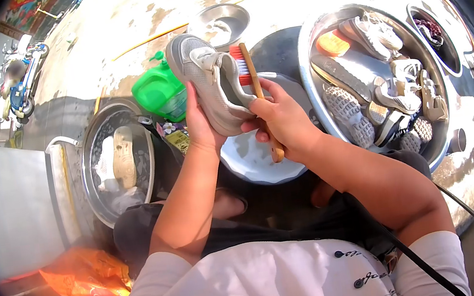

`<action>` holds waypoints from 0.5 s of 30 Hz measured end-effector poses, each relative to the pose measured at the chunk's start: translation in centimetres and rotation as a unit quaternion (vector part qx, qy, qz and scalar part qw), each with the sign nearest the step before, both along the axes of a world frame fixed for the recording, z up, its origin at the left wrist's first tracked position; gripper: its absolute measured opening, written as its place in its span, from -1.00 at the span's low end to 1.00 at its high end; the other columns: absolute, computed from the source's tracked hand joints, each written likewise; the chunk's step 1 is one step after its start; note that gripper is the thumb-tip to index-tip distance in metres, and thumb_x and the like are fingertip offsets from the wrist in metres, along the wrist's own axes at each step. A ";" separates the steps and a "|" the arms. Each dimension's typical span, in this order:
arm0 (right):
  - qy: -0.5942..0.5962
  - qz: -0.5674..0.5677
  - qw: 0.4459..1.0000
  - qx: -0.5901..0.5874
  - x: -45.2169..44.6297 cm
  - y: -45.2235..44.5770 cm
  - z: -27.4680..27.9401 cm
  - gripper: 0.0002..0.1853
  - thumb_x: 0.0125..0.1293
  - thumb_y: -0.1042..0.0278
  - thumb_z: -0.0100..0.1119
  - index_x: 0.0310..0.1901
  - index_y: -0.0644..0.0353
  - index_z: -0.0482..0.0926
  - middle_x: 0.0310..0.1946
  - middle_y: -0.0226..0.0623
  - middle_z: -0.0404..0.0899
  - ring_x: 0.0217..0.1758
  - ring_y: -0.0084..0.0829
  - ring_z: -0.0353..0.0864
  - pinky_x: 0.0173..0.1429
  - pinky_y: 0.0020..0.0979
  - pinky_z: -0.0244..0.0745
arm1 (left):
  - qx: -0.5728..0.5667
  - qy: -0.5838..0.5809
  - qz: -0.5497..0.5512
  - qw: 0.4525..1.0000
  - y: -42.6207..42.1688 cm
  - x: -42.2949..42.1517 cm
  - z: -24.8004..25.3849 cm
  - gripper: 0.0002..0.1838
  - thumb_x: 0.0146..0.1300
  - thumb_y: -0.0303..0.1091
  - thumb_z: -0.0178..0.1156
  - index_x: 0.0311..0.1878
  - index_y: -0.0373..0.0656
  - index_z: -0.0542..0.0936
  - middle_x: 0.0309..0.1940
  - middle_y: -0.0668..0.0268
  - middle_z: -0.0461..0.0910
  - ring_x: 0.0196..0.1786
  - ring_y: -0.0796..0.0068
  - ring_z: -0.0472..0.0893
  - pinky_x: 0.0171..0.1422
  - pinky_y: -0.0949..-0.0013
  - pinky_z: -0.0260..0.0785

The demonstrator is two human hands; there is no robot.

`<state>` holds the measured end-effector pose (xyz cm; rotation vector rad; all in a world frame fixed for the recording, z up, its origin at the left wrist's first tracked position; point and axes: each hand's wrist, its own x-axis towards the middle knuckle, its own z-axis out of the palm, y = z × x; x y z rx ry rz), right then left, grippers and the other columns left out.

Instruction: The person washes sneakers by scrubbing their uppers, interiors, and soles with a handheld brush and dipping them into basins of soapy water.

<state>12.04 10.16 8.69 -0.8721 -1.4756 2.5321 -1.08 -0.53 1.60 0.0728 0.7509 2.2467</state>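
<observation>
A grey mesh lace-up shoe with a pale sole [211, 100] is held up in both hands above a round white basin [263, 159], near a bright green plastic jug [159, 92]. The left hand [203, 124] supports its sole side, thumb laid along it and the other fingers hidden behind, while the right hand [282, 117] curls its fingers around a wooden-handled brush with red and white bristles [250, 69], thumb pressed to the shoe's heel
</observation>
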 end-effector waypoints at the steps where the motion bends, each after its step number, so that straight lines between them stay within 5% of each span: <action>1: 0.002 0.018 0.999 0.031 0.0 0.2 0.7 -0.29 0.36 0.34 0.10 0.47 0.27 0.05 -0.15 -0.22 0.52 -0.40 -0.54 0.55 -0.52 -0.51 0.35 | -0.002 0.000 0.002 1.000 -0.2 -0.5 -0.2 -0.32 0.44 0.27 -0.16 0.35 -0.09 0.39 0.24 0.09 0.47 0.20 0.03 0.52 0.27 -0.07 0.40; 2: 0.003 0.006 0.998 0.060 0.3 0.5 1.8 -0.45 0.49 0.23 0.00 0.43 0.17 0.17 -0.17 -0.30 0.43 -0.44 -0.59 0.45 -0.54 -0.58 0.30 | 0.048 -0.050 -0.024 0.997 -0.6 -1.3 -0.5 -0.31 0.41 0.25 -0.09 0.36 -0.11 0.37 0.25 0.06 0.46 0.19 0.02 0.50 0.24 -0.06 0.40; 6: 0.069 0.009 0.989 0.131 1.0 3.6 4.0 -0.47 0.52 0.26 -0.05 0.45 0.18 0.18 -0.21 -0.32 0.43 -0.56 -0.69 0.32 -0.60 -0.63 0.24 | 0.132 -0.124 -0.041 0.983 -2.6 -3.0 -0.3 -0.28 0.32 0.16 0.08 0.38 -0.15 0.35 0.24 0.00 0.41 0.14 0.02 0.48 0.19 0.01 0.38; 8: 0.100 0.137 0.976 0.134 1.5 4.8 6.6 -0.48 0.51 0.29 -0.04 0.44 0.17 0.23 -0.28 -0.36 0.43 -0.58 -0.73 0.31 -0.61 -0.63 0.23 | 0.154 -0.158 -0.025 0.975 -2.6 -2.8 0.8 -0.30 0.33 0.13 0.08 0.38 -0.14 0.35 0.18 0.01 0.45 0.11 0.01 0.49 0.16 0.01 0.39; 13: 0.062 0.265 0.938 0.216 2.0 5.9 7.4 -0.51 0.46 0.32 0.04 0.39 0.14 0.36 -0.33 -0.36 0.49 -0.51 -0.68 0.40 -0.52 -0.59 0.32 | 0.138 -0.038 -0.077 0.987 -2.7 -3.5 0.0 -0.31 0.36 0.27 0.00 0.34 -0.06 0.40 0.18 0.10 0.52 0.16 0.07 0.53 0.20 -0.11 0.42; 15: 0.001 0.357 0.807 0.471 2.1 6.8 7.2 -0.53 0.44 0.32 0.06 0.36 0.07 0.43 -0.30 -0.32 0.55 -0.39 -0.55 0.49 -0.29 -0.48 0.44 | 0.003 0.016 0.016 1.000 -2.3 -3.4 0.3 -0.32 0.42 0.24 -0.07 0.36 -0.10 0.38 0.20 0.10 0.51 0.21 0.06 0.52 0.26 -0.15 0.40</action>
